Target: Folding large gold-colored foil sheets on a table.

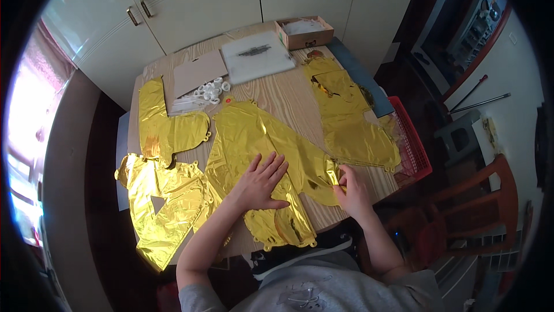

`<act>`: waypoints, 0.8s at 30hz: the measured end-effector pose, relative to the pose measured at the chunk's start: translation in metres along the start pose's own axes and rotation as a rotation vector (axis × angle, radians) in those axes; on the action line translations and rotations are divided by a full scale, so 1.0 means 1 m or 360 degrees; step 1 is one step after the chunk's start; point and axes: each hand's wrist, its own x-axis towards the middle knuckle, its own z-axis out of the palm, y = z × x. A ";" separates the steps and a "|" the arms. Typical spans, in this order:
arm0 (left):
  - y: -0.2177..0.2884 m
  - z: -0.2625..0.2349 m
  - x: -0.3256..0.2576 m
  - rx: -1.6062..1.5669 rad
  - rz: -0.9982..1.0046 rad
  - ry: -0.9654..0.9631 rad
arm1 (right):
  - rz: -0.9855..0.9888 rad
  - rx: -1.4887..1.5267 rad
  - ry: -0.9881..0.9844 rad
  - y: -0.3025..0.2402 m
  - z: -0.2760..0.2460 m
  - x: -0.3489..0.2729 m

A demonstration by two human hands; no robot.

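A large flat gold foil balloon (248,133) lies across the middle of the wooden table. My left hand (261,185) rests palm down on it, fingers stretched out. At its right end, my right hand (351,188) pinches the balloon's edge, where the foil is folded up and shiny. Another gold foil balloon (153,191), creased and with a hole through it, lies at the left, partly over the table's edge. Above that one sits an L-shaped gold balloon (173,130). More flat gold balloons (349,116) are spread at the right.
White ribbon rolls (212,89) and thin straws lie near a beige card (199,72) and a white plastic-wrapped stack (258,58). A cardboard box (306,34) stands at the back. A red basket (411,139) is at the table's right, with a wooden chair (502,196) beyond.
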 end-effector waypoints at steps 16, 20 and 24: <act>0.003 -0.001 -0.005 0.0050 -0.0055 -0.0026 | -0.0386 0.0259 0.0491 -0.053 -0.021 0.020; 0.001 0.001 -0.006 0.0038 -0.0050 0.0000 | -0.0360 0.0320 0.0427 -0.051 -0.023 0.022; 0.001 0.000 -0.005 0.0028 -0.0041 -0.0025 | -0.0344 0.0395 0.0456 -0.045 -0.023 0.019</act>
